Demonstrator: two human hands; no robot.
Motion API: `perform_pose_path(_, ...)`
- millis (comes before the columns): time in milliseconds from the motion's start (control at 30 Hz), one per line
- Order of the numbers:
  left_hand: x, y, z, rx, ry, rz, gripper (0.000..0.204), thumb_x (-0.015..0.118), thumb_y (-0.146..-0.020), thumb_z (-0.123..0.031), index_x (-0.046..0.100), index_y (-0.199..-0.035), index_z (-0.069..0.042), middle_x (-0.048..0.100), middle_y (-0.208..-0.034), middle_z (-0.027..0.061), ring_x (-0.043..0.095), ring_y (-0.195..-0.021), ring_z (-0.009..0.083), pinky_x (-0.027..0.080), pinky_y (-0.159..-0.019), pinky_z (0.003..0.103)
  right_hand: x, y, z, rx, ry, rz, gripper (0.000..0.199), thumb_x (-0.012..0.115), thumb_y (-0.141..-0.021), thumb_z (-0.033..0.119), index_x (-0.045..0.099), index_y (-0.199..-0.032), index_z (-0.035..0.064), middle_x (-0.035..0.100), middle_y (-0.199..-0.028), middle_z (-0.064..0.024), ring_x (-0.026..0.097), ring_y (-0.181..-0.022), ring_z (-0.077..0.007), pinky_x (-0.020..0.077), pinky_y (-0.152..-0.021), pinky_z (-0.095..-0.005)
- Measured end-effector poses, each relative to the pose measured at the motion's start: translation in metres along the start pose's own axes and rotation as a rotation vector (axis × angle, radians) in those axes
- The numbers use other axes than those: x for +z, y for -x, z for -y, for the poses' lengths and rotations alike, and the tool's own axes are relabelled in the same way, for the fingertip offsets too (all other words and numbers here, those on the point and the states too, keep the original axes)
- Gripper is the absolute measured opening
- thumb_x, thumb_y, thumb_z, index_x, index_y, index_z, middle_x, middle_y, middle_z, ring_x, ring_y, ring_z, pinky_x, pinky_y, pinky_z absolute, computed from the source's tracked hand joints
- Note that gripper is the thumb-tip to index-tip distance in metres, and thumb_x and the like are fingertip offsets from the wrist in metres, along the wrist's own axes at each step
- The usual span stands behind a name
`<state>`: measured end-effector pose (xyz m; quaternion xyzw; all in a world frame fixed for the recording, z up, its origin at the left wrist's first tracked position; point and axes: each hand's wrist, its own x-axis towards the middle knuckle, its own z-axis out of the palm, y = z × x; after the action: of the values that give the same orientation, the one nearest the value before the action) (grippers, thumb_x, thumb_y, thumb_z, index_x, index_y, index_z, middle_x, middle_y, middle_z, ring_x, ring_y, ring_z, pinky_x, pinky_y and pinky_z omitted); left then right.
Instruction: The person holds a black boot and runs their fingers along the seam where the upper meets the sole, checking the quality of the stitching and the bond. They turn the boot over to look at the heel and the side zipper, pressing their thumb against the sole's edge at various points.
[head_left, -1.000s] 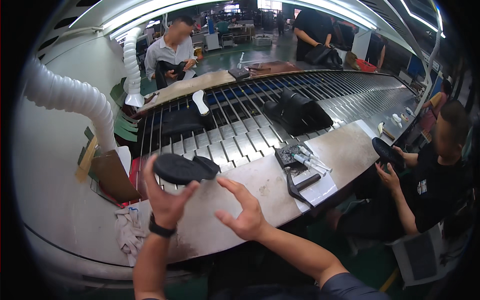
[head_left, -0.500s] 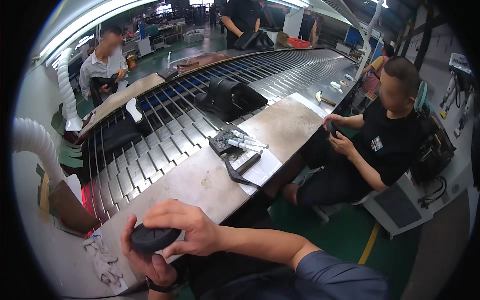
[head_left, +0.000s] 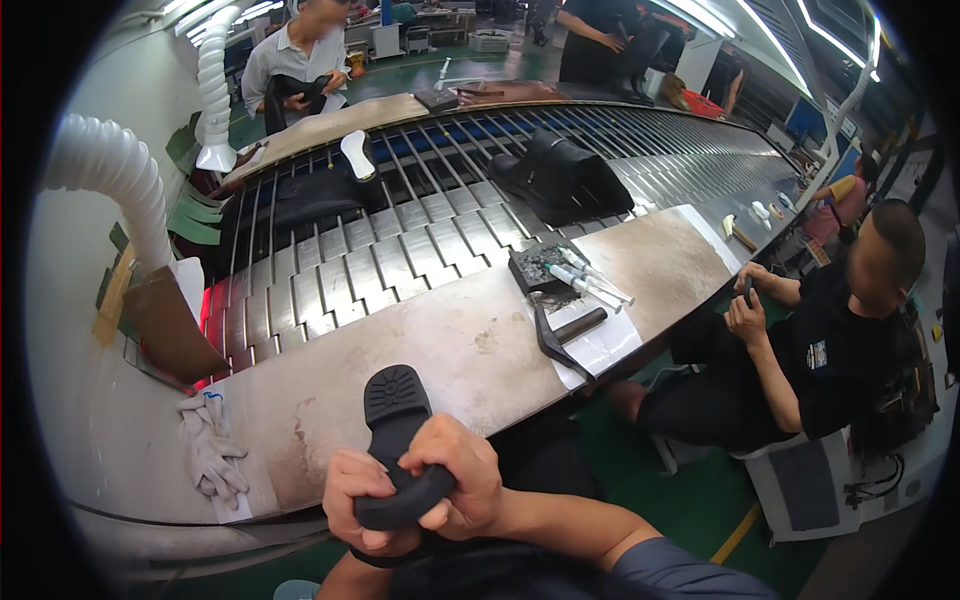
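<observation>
A black rubber shoe sole (head_left: 394,395) is held in front of me at the near edge of the work ledge (head_left: 470,370). Its ridged heel end points away from me, over the ledge, while the end closest to me looks bent upward. My left hand (head_left: 362,490) wraps that near end on its left side, fingers curled and closed. From the other side, my right hand (head_left: 460,465) grips the same end, thumb pressing toward the middle. Both palms hide part of the sole.
Pale gloves (head_left: 210,450) lie at left. A hammer (head_left: 555,340), syringes (head_left: 595,280) and a dark block (head_left: 535,268) sit to the right. Beyond are a slatted metal conveyor (head_left: 400,250) and black boot (head_left: 560,175). A seated co-worker (head_left: 810,340) is at right.
Held up close and end-on before, the sole now stretches away from me with its heel showing. My hands have moved right and nearer each other in the picture; the view has also shifted.
</observation>
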<state>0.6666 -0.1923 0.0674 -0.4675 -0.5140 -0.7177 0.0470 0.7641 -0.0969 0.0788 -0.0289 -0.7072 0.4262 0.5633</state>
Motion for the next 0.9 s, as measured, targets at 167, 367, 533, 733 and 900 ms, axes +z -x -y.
perform_pose_path(167, -0.015, 0.029, 0.007, -0.119, 0.056, 0.044, 0.077, 0.053, -0.101, -0.079, 0.057, -0.08, -0.005, 0.057, -0.071, 0.0061, 0.056, -0.061, 0.0187, 0.043, -0.056, 0.032, 0.003, 0.023, -0.006, 0.199, -0.054, 0.072, 0.067, 0.063, -0.102, 0.068, 0.062, -0.092, 0.0017, 0.061, -0.076, -0.0086, 0.059, -0.06, -0.0221, 0.0452, -0.055, -0.0343)
perform_pose_path(367, -0.018, 0.022, 0.012, -0.272, -0.024, 0.116, 0.079, 0.056, -0.101, -0.076, 0.053, -0.077, -0.002, 0.053, -0.068, 0.007, 0.053, -0.059, 0.0177, 0.037, -0.055, 0.032, 0.004, 0.034, -0.018, 0.5, -0.134, 0.126, 0.073, 0.056, -0.103, 0.073, 0.063, -0.095, 0.0011, 0.063, -0.079, -0.0064, 0.059, -0.066, -0.0155, 0.0456, -0.059, -0.031)
perform_pose_path(533, -0.008, 0.001, -0.002, -0.212, -0.087, -0.101, 0.078, 0.059, -0.097, -0.08, 0.06, -0.099, -0.002, 0.061, -0.082, 0.0076, 0.058, -0.069, 0.0163, 0.042, -0.061, 0.03, 0.016, 0.011, 0.004, 0.37, 0.013, -0.071, 0.073, 0.052, -0.106, 0.072, 0.06, -0.118, -0.0002, 0.065, -0.09, -0.0082, 0.062, -0.078, -0.0159, 0.05, -0.068, -0.0302)
perform_pose_path(733, 0.014, -0.028, 0.001, 0.088, -0.143, -0.128, 0.075, 0.052, -0.103, -0.076, 0.063, -0.111, -0.002, 0.06, -0.113, 0.022, 0.06, -0.104, 0.0313, 0.051, -0.089, 0.042, 0.03, -0.014, -0.001, 0.098, 0.101, -0.314, 0.081, 0.031, -0.111, 0.072, 0.06, -0.123, -0.0026, 0.06, -0.114, -0.0187, 0.06, -0.102, -0.0262, 0.0509, -0.093, -0.0401)
perform_pose_path(900, 0.004, -0.018, -0.005, -0.019, -0.03, -0.038, 0.068, 0.058, -0.104, -0.07, 0.06, -0.096, -0.002, 0.058, -0.086, 0.012, 0.058, -0.073, 0.0243, 0.047, -0.064, 0.035, 0.02, -0.005, -0.003, 0.262, -0.011, -0.216, 0.087, 0.03, -0.105, 0.083, 0.057, -0.096, 0.0004, 0.06, -0.093, -0.0132, 0.057, -0.083, -0.0179, 0.0439, -0.073, -0.0297)
